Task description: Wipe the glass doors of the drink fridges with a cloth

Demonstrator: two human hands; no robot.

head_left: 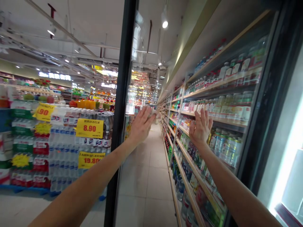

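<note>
A glass door (139, 176) in a black frame fills the middle of my view. My left hand (142, 123) is raised at the glass, its fingers bent over a pale, crumpled cloth (155, 117) that shows blurred past the fingertips. Most of the cloth is hidden by the hand. To the right, my right hand (200, 127) is held up against the glass, open, with its fingers pointing upward and nothing in it. Behind it, through the pane, shelves of bottled drinks (220, 105) and cans (224, 145) are visible.
On the left stand stacked packs of bottled drinks (62, 148) with yellow price signs (89, 127). A tiled aisle (156, 157) runs away beyond the glass. The black door frame (121, 94) rises close by, and a bright light strip (287, 176) glows at the right.
</note>
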